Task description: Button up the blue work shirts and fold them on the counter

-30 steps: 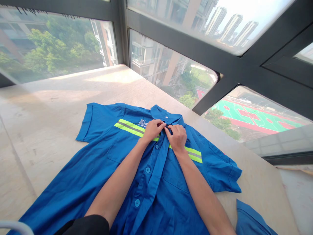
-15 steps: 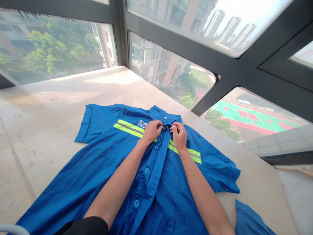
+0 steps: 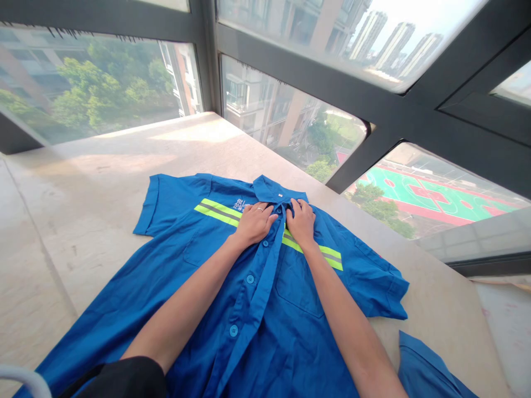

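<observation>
A blue short-sleeved work shirt [image 3: 166,309] lies spread front up, with its collar [image 3: 271,190] at the far end. Yellow-green reflective strips [image 3: 218,212] cross the chest. Down the front, the button side shows several blue buttons [image 3: 250,279] beside the loose placket [image 3: 259,298]. My left hand [image 3: 256,223], a ring on one finger, rests on the chest just left of the top button [image 3: 279,210], fingers stretched over the cloth. Across the opening, my right hand [image 3: 301,221] lies below the collar, its fingers apart and bent onto the fabric.
The shirt lies on a pale stone-like sill [image 3: 112,160] against dark window frames [image 3: 290,72]. Another blue garment [image 3: 427,365] shows at the lower right. A white curved object [image 3: 25,376] sits at the lower left corner.
Both hands have gone from pinching the cloth near the top button to lying flatter on the shirt, fingers spread. My right hand has shifted slightly up and left.
</observation>
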`<state>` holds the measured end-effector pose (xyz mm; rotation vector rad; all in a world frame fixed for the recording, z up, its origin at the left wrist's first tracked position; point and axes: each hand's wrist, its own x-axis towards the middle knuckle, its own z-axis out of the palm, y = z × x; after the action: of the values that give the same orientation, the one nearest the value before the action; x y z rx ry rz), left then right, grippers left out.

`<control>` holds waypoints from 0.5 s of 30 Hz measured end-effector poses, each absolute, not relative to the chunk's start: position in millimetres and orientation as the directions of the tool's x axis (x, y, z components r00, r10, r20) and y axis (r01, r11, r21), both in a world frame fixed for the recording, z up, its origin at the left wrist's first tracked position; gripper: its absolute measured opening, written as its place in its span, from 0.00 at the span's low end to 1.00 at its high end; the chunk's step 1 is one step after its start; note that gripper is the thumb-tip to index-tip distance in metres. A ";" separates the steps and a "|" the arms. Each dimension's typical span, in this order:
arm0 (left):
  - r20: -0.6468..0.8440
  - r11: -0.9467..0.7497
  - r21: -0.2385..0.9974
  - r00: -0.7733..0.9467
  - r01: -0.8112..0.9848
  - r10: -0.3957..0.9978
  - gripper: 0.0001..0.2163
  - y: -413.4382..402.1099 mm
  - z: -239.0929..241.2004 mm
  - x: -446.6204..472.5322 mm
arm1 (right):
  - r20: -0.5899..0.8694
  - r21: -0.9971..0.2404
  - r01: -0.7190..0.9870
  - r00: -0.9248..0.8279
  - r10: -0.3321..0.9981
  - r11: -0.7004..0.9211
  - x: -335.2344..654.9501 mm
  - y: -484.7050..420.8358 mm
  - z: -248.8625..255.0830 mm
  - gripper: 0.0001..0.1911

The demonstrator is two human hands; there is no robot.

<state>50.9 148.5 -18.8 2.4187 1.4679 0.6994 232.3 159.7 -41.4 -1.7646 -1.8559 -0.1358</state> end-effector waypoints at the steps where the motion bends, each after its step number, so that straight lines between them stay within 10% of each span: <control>1: 0.269 -0.497 0.399 0.419 0.771 0.867 0.20 147.2 -19.9 46.0 | 0.462 -0.275 0.955 0.032 0.887 0.109 231.3 159.9 -42.2 0.20; 15: 0.189 -0.496 0.304 0.459 0.813 0.868 0.29 160.0 -23.6 11.4 | 0.331 -0.160 0.987 0.057 0.942 -0.003 237.8 162.9 -47.0 0.31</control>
<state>11.4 160.0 -23.6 2.5336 1.4742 0.4792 237.8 162.9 -47.0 -1.9979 -1.9366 -0.1816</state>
